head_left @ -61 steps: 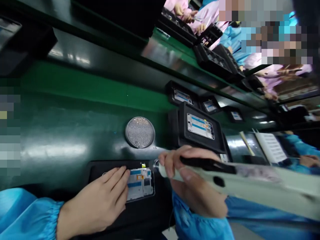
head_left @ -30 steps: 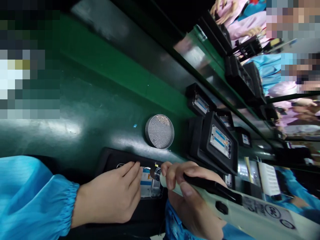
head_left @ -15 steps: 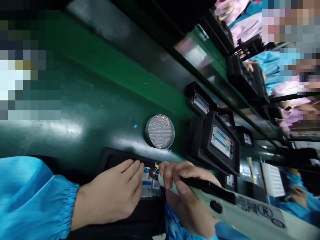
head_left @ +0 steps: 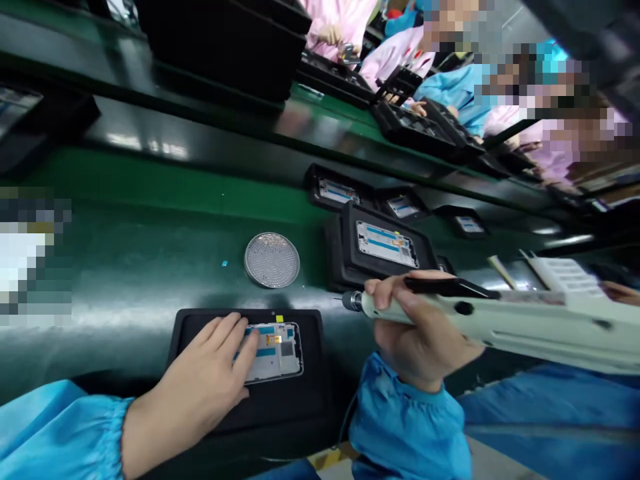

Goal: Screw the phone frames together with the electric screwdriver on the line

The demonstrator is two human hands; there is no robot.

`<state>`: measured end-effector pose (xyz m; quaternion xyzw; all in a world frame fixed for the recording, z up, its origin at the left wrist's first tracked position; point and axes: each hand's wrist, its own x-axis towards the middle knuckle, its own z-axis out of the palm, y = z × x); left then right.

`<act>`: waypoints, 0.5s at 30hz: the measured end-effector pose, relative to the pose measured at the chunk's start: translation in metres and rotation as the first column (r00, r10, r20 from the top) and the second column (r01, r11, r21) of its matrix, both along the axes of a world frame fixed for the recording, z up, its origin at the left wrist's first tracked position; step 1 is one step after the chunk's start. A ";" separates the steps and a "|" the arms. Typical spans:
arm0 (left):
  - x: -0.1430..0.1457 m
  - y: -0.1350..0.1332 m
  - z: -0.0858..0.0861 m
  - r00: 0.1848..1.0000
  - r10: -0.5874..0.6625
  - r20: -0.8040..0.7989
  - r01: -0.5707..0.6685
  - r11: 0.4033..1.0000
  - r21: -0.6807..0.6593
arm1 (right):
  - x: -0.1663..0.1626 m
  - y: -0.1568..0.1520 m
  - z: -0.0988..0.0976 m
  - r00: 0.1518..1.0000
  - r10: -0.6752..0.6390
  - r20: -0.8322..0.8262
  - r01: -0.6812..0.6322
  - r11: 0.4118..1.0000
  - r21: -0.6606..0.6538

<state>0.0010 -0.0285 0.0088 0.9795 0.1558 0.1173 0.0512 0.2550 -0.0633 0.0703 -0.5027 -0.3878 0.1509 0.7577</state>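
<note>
My left hand [head_left: 207,367] lies flat, fingers stretched, over the left part of a phone frame [head_left: 280,360]. Blue strips, an orange flex piece and a yellow tab show on or beside the frame, which sits in a black foam tray [head_left: 280,407]. My right hand [head_left: 415,327] is wrapped round a pale green electric screwdriver [head_left: 530,327] with a black lever. Its thin bit points left, apart from the frame and to the right of the tray. Beyond the tray stands a round dish [head_left: 273,260] of small screws.
Stacked black trays [head_left: 345,260] with another phone frame [head_left: 387,243] stand right of the dish. More trays [head_left: 340,190] line the back. A blue scrap [head_left: 225,263] lies on the green bench [head_left: 150,253]. Co-workers in pink and blue sit across the line.
The screwdriver has moved right, away from the phone frame, and its bit is now in view. My left hand remains on the frame. The camera view has turned.
</note>
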 end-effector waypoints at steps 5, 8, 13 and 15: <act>0.001 0.008 0.007 1.000 0.000 -0.026 -0.001 0.999 -0.035 | 0.002 -0.002 -0.007 1.000 -0.013 -0.007 0.013 1.000 0.019; -0.004 0.005 0.023 0.996 -0.089 0.017 0.086 0.988 0.130 | 0.004 -0.004 -0.005 0.999 -0.036 -0.034 0.038 0.998 0.050; -0.011 0.000 0.050 0.964 -0.246 0.106 0.233 0.965 0.118 | 0.007 -0.004 -0.003 0.988 -0.117 -0.105 0.122 0.992 0.045; -0.012 -0.001 0.055 0.955 -0.266 0.134 0.260 0.964 0.061 | 0.008 -0.004 -0.003 0.983 -0.140 -0.119 0.145 0.989 0.036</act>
